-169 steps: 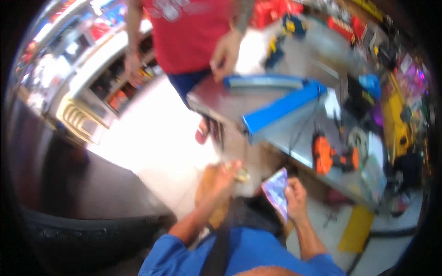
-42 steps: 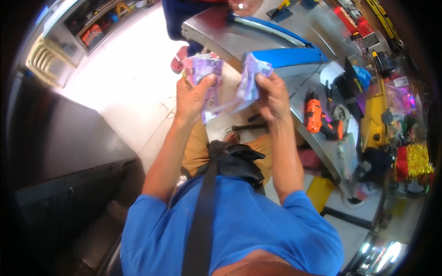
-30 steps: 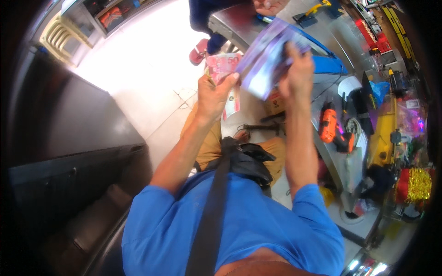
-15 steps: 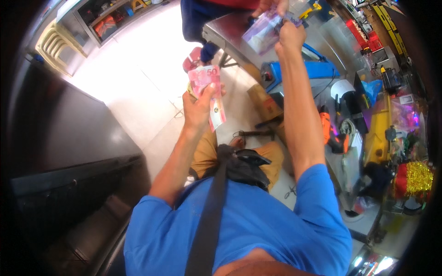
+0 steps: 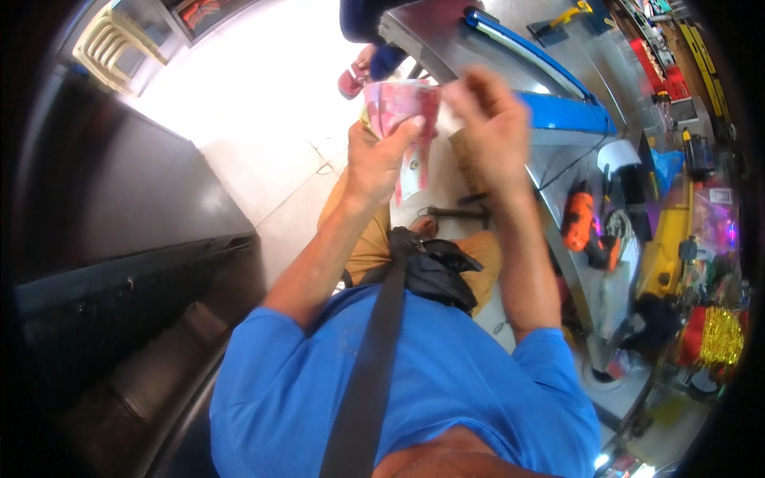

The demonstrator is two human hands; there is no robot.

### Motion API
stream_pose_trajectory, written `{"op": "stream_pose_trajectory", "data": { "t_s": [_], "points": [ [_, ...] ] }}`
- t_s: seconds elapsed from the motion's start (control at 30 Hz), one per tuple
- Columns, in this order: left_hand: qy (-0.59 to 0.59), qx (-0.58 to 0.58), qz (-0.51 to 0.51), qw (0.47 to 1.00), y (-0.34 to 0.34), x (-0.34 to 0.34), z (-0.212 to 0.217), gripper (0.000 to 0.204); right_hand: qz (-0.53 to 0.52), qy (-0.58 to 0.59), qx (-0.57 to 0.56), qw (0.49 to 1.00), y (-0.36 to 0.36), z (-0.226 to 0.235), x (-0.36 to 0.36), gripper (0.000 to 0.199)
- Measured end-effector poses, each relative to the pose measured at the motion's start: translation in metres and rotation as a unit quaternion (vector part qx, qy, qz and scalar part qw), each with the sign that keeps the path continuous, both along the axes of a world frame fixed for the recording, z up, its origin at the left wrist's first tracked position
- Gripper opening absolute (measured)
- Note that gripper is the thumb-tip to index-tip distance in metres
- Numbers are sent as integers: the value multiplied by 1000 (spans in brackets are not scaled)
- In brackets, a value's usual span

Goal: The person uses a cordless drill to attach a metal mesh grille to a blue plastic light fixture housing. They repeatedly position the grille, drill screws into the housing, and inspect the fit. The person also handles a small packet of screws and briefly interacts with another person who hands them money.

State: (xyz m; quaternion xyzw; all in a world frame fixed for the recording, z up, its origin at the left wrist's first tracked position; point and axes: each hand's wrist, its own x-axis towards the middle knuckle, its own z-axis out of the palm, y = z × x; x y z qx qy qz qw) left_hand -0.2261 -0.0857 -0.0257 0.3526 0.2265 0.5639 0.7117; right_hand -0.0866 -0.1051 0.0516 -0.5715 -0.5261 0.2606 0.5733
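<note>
My left hand (image 5: pixel 378 163) is closed around a few red and pink banknotes (image 5: pixel 402 107), its thumb lying across their front. One pale end of the notes hangs below the thumb, and a sliver of yellowish paper shows behind the fingers. Just to the right, my right hand (image 5: pixel 494 127) is raised at the notes' upper right edge. It is smeared by motion, so whether its fingertips grip a note cannot be made out.
A metal table (image 5: pixel 434 36) bears a blue device (image 5: pixel 566 111). Beyond my right arm lie an orange power tool (image 5: pixel 578 219) and a yellow tool (image 5: pixel 665 251). Another person's sandalled foot (image 5: pixel 355 78) stands by the table. Plastic chairs (image 5: pixel 115 44) are at far left, a dark cabinet (image 5: pixel 127 199) nearer.
My right hand has come back from the table toward the red notes. The purple banknotes it held beside another person's hand are out of view. My left hand has shifted right, still holding its notes.
</note>
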Motion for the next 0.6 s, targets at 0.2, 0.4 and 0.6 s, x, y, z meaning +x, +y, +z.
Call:
{"op": "stream_pose_trajectory", "data": {
  "t_s": [0.2, 0.4, 0.6],
  "points": [
    [-18, 13, -4, 1000, -16, 14, 20, 24, -57, 66, 17, 996, -25, -33, -20, 21],
    [91, 91, 27, 991, -13, 18, 7, 29, -64, 137, 23, 988, -32, -39, -19, 20],
    [7, -36, 47, 998, -14, 24, 1, 36, -95, 240, 125, 958, -45, -45, -2, 19]
  ]
}}
